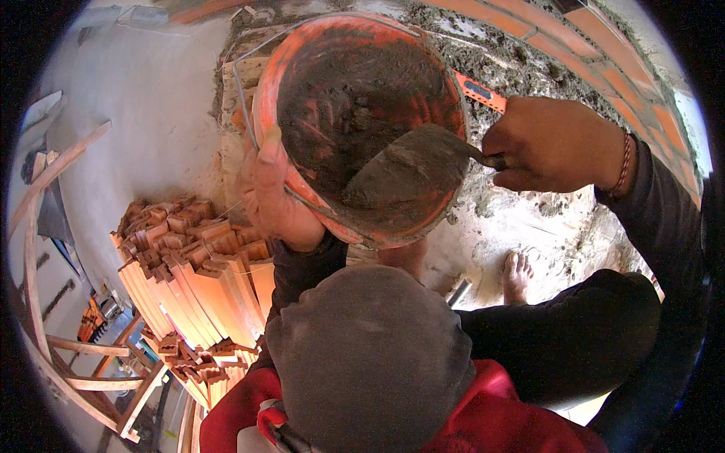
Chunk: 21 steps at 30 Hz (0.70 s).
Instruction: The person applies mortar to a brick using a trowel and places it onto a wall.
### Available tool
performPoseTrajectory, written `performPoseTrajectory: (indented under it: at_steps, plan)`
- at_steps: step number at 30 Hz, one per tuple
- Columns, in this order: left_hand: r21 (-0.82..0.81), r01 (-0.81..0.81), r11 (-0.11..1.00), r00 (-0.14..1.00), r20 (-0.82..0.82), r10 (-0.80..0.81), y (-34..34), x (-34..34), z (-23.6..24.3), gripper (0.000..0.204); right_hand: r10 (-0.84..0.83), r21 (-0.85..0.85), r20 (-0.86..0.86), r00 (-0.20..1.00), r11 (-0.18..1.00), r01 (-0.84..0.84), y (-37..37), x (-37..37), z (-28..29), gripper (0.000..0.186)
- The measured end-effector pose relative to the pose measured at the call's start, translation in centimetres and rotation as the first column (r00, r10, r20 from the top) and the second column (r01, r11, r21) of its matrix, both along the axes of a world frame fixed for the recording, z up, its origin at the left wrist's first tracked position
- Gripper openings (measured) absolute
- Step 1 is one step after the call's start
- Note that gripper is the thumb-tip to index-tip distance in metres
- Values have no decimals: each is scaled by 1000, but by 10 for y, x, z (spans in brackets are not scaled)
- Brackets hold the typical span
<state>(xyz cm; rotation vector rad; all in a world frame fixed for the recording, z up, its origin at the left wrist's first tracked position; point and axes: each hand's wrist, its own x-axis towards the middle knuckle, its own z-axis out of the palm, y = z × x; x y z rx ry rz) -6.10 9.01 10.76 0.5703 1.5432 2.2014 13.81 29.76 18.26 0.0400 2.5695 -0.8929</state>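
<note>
My left hand grips the rim of an orange bucket, its thumb on the near left edge and its other fingers partly hidden. The bucket is tilted so that its mouth faces up, and wet grey mortar coats the inside. In my right hand, closed in a fist at the bucket's right, is a trowel. Its broad, mortar-smeared blade lies over the near right part of the bucket's mouth. An orange and black handle end sticks out above the fist.
Stacked terracotta pieces stand at the left, beside a wooden frame. A brick wall runs along the far right, with spilled mortar at its foot. A bare foot rests on the floor. A grey cap blocks the lower middle.
</note>
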Motion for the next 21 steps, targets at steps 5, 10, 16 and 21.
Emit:
performPoseTrajectory:
  at_steps: [5,10,16,21]
  plan:
    - [-301,-92,949,988,-148,49,-47,-33,-59,45,-185,-470,202,962,843,261,20,27,-13,17]
    - [-58,129,990,960,256,-110,-18,-26,9,63,-273,-617,436,857,603,506,45,14,30,17]
    - [5,-4,1000,977,214,3,-29,-29,-26,34,-659,-503,372,653,448,739,107,19,-20,24]
    - [42,-6,999,956,293,-6,-33,-30,-28,36,-700,-374,234,675,576,727,98,16,-37,22]
